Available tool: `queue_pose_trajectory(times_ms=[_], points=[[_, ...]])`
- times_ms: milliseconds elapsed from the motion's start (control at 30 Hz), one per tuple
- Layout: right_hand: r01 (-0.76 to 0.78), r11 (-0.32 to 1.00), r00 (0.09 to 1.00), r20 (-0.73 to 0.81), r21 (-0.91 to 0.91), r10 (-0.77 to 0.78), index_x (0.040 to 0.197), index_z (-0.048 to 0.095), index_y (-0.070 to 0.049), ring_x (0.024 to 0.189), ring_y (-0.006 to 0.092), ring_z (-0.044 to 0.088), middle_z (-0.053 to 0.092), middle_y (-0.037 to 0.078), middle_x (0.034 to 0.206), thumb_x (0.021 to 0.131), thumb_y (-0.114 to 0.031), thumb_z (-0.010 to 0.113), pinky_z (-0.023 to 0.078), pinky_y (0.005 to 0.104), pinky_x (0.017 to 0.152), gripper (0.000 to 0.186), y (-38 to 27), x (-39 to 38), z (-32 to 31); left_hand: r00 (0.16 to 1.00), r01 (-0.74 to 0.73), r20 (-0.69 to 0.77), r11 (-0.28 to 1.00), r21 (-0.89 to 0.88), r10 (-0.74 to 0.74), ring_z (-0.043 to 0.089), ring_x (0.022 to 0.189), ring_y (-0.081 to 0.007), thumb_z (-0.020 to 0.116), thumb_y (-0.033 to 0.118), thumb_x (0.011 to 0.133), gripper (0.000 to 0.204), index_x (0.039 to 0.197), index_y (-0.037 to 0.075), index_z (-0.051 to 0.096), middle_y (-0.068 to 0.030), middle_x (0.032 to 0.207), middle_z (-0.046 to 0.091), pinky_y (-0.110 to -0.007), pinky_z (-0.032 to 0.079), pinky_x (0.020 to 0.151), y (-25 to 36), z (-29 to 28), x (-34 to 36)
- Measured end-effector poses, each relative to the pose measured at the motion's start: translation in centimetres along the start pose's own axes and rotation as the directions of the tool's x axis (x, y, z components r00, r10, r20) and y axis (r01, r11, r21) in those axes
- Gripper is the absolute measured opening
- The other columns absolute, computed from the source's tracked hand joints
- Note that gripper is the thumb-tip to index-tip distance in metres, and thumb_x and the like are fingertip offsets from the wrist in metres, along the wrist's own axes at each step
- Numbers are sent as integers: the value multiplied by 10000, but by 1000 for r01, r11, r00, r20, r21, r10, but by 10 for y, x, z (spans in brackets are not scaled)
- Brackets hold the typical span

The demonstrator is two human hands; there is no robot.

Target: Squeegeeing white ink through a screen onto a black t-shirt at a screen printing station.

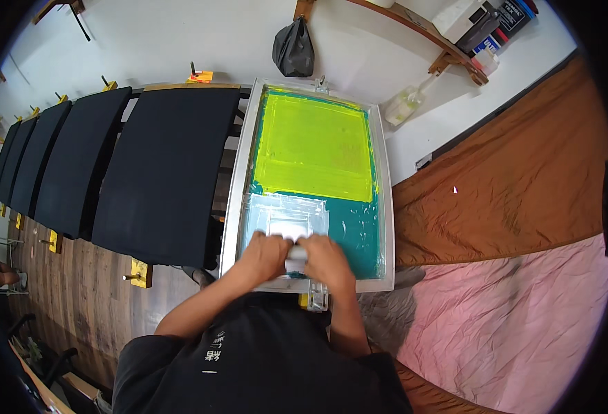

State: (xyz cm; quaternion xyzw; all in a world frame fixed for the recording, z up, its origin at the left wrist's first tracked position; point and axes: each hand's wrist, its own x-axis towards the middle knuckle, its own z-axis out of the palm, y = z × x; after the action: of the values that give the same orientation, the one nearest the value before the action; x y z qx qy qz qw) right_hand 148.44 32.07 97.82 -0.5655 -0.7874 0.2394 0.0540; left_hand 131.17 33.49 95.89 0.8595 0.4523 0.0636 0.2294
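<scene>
Both of my hands are closed on a pale squeegee (297,254) at the near end of a screen-printing frame (386,228). My left hand (266,257) and my right hand (326,259) sit side by side, thumbs close together; they hide much of the squeegee. Beyond my knuckles, white ink (286,207) covers the near left part of the screen. A large yellow-green ink rectangle (314,145) fills the far part. The screen's bare-looking teal area (355,234) lies to the right of the white ink.
Left of the frame, several boards covered in black cloth (169,165) stand in a row, with yellow blocks (140,273) at their ends. Brown (504,165) and pink sheets (511,324) hang or lie at right. A black bag (294,50) hangs beyond, near a wall shelf (414,24).
</scene>
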Motion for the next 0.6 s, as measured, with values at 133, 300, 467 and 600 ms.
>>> queue_pose_trajectory(times_ms=[133, 300, 467, 600], points=[[-27, 998, 994, -103, -57, 21, 997, 615, -19, 951, 407, 584, 622, 207, 940, 705, 43, 578, 494, 480, 808, 301, 18, 43, -4, 983, 10, -185, 1000, -6, -11, 654, 769, -325, 612, 13, 686, 191, 869, 53, 650, -140, 783, 658, -459, 465, 781, -24, 7, 41], [-1, 1000, 983, -186, 2, 2, 1096, 578, -39, 1033, 374, 527, 558, 168, 1066, 686, 85, 582, 484, 450, 865, 428, 16, 13, 26, 973, -55, -226, 998, 10, 56, 632, 951, -324, 596, -16, 689, 391, 1078, 22, 588, -169, 1004, 643, -426, 464, 825, -18, 33, 13], [13, 999, 986, -168, 50, -4, 1113, 580, -36, 1063, 370, 523, 556, 160, 1116, 631, 84, 634, 485, 436, 893, 500, 0, -20, 36, 988, -70, -133, 997, 20, 72, 630, 1012, -318, 635, 41, 674, 502, 1171, 6, 576, -191, 1104, 635, -421, 469, 878, -4, 35, -21], [-66, 996, 996, 62, 55, 63, 1100, 605, -66, 1017, 355, 564, 592, 144, 1039, 640, 13, 649, 494, 454, 854, 469, 2, -30, 20, 992, -51, 116, 999, 3, 50, 668, 808, -298, 665, 106, 657, 345, 1000, 68, 654, -129, 864, 669, -421, 484, 763, 3, 19, -16]])
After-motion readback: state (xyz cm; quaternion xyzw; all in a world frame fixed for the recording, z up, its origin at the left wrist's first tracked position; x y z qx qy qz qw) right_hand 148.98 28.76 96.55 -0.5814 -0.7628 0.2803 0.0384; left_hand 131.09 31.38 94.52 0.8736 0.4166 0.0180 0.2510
